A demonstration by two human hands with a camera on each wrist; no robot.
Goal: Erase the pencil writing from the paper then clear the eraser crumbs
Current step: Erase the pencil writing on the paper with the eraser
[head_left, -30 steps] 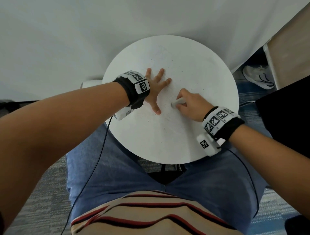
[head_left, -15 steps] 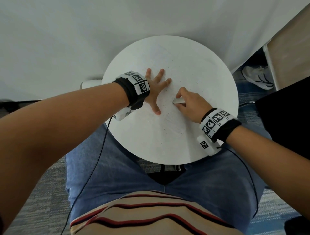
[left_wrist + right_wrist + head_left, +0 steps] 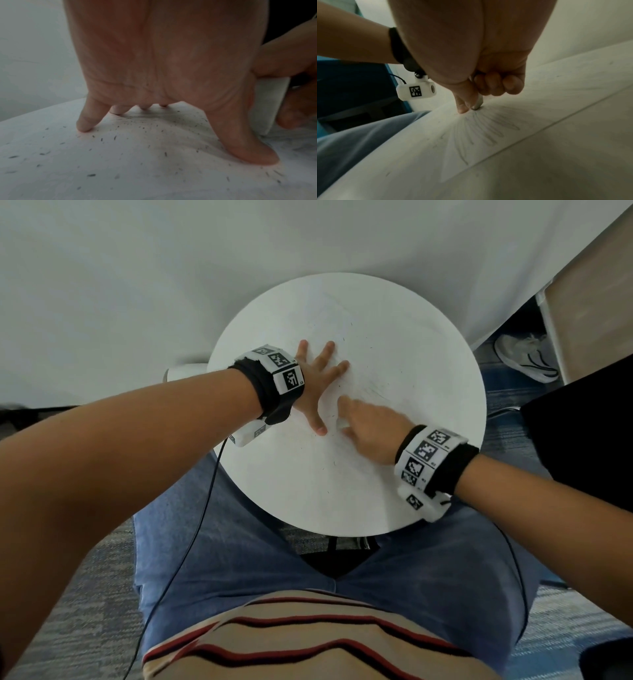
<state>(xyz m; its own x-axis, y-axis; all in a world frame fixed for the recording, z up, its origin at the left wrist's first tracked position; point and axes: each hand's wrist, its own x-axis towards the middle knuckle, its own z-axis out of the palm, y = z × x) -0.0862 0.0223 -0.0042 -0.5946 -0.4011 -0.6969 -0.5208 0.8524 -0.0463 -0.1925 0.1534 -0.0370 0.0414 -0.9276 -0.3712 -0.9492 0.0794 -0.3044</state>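
Risk first: paper [image 3: 387, 371] lies flat on the round white table [image 3: 445, 474] and is held only by the left hand [image 3: 313, 386], whose straight, spread fingers [image 3: 85, 124] and thumb press down on the sheet beside the working spot; should that pressure ease while the eraser drags, the sheet would likely buckle, crease or tear; the pale sheet is hard to tell from the table top in the head view, so its edges cannot be placed with confidence there.

Second risk: eraser crumbs [image 3: 102, 139] lie scattered over the paper around and under the left hand; judged likely that a rubbing stroke or a shifted palm would grind them back into grey smears, or push them off the table onto the person's jeans [image 3: 260, 559].

Third risk: pencil writing [image 3: 488, 129] remains as faint fanned strokes on the paper nearer the right wrist than the eraser; a change to sweeping now would leave it unerased.

Grip: right hand [image 3: 371, 428] is curled round a white eraser [image 3: 267, 105], thumb on one side and fingers folded on the other; only the lower end of the eraser shows below the fingers, and it touches the paper just beside the left thumb; the remaining strokes start at that contact point and run away from it toward the right wrist.
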